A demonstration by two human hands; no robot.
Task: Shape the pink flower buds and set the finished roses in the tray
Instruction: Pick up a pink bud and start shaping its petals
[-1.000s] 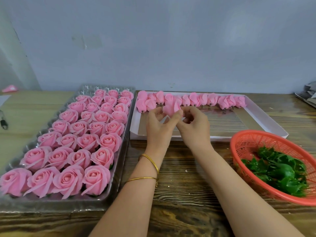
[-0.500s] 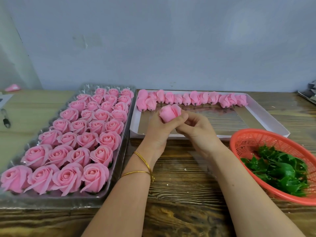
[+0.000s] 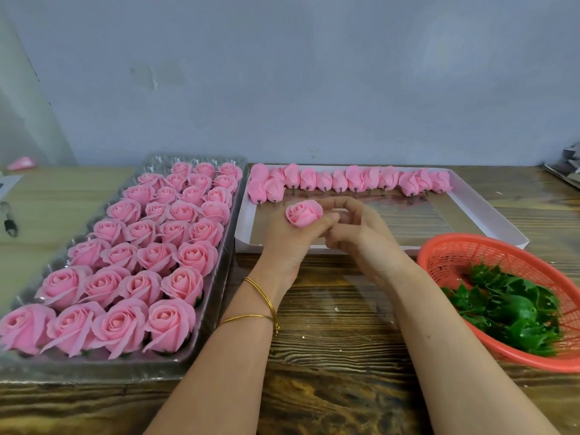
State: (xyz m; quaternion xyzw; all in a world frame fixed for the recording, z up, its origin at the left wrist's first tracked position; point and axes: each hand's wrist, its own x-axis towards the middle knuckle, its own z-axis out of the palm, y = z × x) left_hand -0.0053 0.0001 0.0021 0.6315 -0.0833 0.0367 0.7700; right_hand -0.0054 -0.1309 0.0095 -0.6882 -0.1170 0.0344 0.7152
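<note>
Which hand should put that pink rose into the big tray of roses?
Probably left. The left hand grips the rose, and the tray of finished roses lies on that side. The right hand is farther from it.

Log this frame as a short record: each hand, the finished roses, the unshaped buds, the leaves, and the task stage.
left hand: grips a pink bud from below, petals facing up
right hand: index finger curls against the bud's right side
finished roses: fill most of the clear tray at left
unshaped buds: row along the far edge of the white box
green leaves: in the red basket at right
stage: held bud not yet in the tray
</note>
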